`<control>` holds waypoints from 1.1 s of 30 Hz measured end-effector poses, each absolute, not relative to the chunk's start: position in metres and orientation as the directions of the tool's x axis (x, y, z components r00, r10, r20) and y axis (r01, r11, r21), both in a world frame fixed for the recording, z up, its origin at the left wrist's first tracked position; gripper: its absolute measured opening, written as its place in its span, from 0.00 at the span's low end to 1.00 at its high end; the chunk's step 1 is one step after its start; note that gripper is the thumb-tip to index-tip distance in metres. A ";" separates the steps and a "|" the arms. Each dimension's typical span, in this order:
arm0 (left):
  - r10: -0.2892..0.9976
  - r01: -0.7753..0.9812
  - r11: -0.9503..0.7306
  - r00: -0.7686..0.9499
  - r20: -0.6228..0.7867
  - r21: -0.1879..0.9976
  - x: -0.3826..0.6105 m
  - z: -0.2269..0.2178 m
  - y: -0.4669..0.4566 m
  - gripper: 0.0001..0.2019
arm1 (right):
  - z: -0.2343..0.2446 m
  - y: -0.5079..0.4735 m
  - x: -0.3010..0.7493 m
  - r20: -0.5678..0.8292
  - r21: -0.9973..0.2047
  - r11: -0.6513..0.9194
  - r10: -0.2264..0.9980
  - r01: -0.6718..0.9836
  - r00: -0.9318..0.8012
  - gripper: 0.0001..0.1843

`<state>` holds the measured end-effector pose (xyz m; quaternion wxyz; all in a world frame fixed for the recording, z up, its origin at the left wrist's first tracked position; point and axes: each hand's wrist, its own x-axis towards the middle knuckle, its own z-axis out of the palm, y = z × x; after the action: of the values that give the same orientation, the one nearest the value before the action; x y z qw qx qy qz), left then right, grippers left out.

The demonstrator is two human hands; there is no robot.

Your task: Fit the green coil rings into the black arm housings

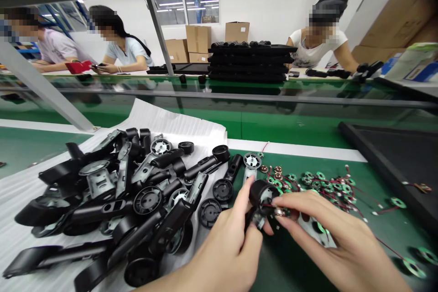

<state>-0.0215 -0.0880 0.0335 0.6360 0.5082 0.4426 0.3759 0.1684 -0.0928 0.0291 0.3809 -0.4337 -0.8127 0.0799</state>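
Fingers (248,196) of the left hand (222,255) and right hand (342,232) are closed narrowly on a black hub (262,194), which is held just above the green belt (284,269). Green coils (328,182) with red wires are scattered beside it. Black plastic parts (102,210) are heaped on white foam (20,200) to the left. Beyond a glass shelf (219,89), co-workers (119,41) are seen among stacked cartons (198,39).

black round plastic housing (262,194), tilted, in mid-air, small wired disc (279,211) apparently against its rim
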 end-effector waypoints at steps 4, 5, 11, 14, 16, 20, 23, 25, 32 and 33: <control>0.907 0.168 0.060 0.403 -0.124 0.984 -0.022 0.032 -0.088 0.31 | 0.031 -0.093 0.165 0.580 -0.470 0.622 0.752 0.626 -0.312 0.06; 0.896 0.200 0.041 0.427 -0.125 0.979 -0.022 0.032 -0.088 0.30 | 0.030 -0.093 0.165 0.590 -0.475 0.622 0.750 0.623 -0.299 0.07; 0.821 0.305 -0.077 0.560 -0.113 0.949 -0.021 0.027 -0.087 0.27 | 0.022 -0.089 0.164 0.516 -0.642 0.538 0.830 0.546 -0.211 0.08; 0.812 0.319 -0.097 0.573 -0.110 0.943 -0.020 0.027 -0.087 0.27 | 0.019 -0.090 0.163 0.462 -0.727 0.486 0.869 0.485 -0.177 0.07; 0.813 0.310 -0.099 0.573 -0.103 0.946 -0.020 0.027 -0.087 0.27 | 0.018 -0.091 0.162 0.422 -0.784 0.445 0.894 0.434 -0.154 0.06; 0.820 0.329 -0.086 0.560 -0.121 0.940 -0.020 0.025 -0.088 0.27 | 0.016 -0.091 0.161 0.302 -0.873 0.336 0.942 0.355 -0.148 0.04; 0.815 0.332 -0.096 0.567 -0.117 0.938 -0.021 0.024 -0.088 0.28 | 0.017 -0.091 0.162 0.237 -0.900 0.277 0.959 0.337 -0.155 0.05; 0.811 0.332 -0.091 0.571 -0.124 0.939 -0.020 0.025 -0.087 0.28 | 0.019 -0.090 0.164 0.187 -0.922 0.234 0.967 0.308 -0.175 0.05; 0.786 0.337 -0.054 0.595 -0.168 0.940 -0.019 0.028 -0.087 0.25 | 0.025 -0.089 0.168 0.080 -0.952 0.152 0.962 0.267 -0.261 0.06; 0.784 0.345 -0.053 0.596 -0.175 0.937 -0.020 0.029 -0.086 0.25 | 0.024 -0.089 0.167 0.099 -0.948 0.169 0.962 0.268 -0.255 0.06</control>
<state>-0.0196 -0.0864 0.0287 0.5571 0.6982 0.4042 0.1969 0.1673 -0.0892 0.0235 0.3914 -0.4683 -0.6566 0.4430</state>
